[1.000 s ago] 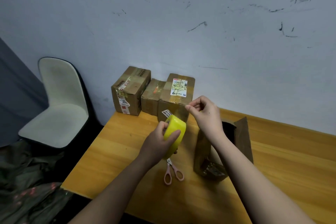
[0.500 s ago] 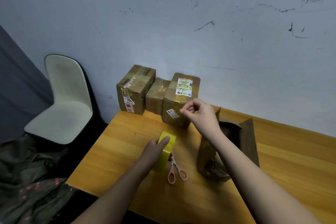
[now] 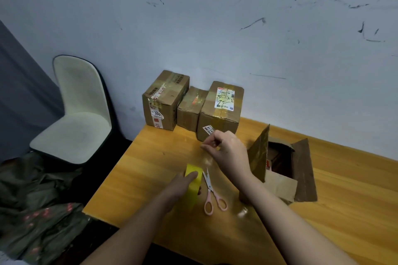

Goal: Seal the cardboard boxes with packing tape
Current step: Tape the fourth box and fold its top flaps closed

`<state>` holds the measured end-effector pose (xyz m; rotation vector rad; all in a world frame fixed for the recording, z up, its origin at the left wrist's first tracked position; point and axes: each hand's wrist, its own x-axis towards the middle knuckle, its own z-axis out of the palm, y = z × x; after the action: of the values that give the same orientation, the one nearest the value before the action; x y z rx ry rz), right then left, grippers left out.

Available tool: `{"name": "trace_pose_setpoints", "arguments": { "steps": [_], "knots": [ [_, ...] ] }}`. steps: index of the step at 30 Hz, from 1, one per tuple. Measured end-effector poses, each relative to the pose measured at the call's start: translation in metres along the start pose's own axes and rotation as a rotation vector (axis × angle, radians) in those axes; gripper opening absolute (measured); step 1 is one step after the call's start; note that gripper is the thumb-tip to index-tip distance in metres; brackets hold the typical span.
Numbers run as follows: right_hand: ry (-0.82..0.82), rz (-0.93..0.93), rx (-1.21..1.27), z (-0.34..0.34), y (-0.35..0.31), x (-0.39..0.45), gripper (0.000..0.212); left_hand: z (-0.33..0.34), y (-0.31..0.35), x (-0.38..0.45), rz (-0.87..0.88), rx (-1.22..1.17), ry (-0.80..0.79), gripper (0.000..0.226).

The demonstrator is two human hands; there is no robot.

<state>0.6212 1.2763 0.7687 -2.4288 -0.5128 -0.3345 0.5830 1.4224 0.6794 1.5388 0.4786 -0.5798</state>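
You are drawing tape off the roll (image 3: pixel 192 185): your left hand (image 3: pixel 179 185) grips it on the table (image 3: pixel 344 200), and your right hand (image 3: pixel 226 153) pinches the free end above the scissors (image 3: pixel 212 194). Next, I judge, you carry that strip right to the open box (image 3: pixel 280 170) — flaps up, three taped boxes (image 3: pixel 191 105) far behind. The clear strip is barely visible; your right forearm hides the box's near-left corner.

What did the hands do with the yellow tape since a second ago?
The left hand brought the tape roll down onto the table beside the scissors, still gripping it. The right hand still pinches the pulled-out tape end. Boxes and scissors stayed put.
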Motion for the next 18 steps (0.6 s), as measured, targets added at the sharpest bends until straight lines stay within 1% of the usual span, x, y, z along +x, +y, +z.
{"name": "trace_pose_setpoints", "arguments": {
  "steps": [3, 5, 7, 9, 11, 13, 15, 16, 18],
  "knots": [
    [-0.070, 0.065, 0.018, 0.008, 0.006, 0.001, 0.010, -0.002, -0.006, 0.004, -0.053, -0.013, -0.028, 0.024],
    [-0.117, 0.096, 0.062, 0.014, 0.010, 0.001, 0.010, -0.004, -0.012, 0.007, -0.052, 0.001, -0.033, 0.023],
    [-0.159, 0.122, 0.127, 0.018, 0.009, -0.001, 0.011, -0.006, -0.019, 0.011, -0.055, 0.046, -0.033, 0.038],
    [-0.172, 0.138, 0.172, 0.022, 0.009, -0.001, 0.012, -0.009, -0.026, 0.016, -0.049, 0.153, -0.025, 0.051],
    [-0.188, 0.111, 0.158, 0.023, 0.007, -0.001, 0.014, -0.013, -0.027, 0.019, -0.008, 0.220, 0.042, 0.056],
    [-0.232, 0.045, 0.122, 0.021, 0.005, 0.000, 0.014, -0.018, -0.019, 0.017, 0.097, 0.293, 0.151, 0.063],
    [-0.272, -0.010, 0.089, 0.018, 0.002, 0.001, 0.012, -0.027, -0.004, 0.011, 0.283, 0.373, 0.195, 0.062],
    [-0.282, -0.030, 0.077, 0.017, 0.001, 0.002, 0.012, -0.033, 0.005, 0.008, 0.394, 0.438, 0.183, 0.058],
    [-0.287, -0.052, 0.060, 0.017, 0.003, 0.003, 0.010, -0.043, 0.025, 0.001, 0.588, 0.600, 0.109, 0.046]
  ]
}}
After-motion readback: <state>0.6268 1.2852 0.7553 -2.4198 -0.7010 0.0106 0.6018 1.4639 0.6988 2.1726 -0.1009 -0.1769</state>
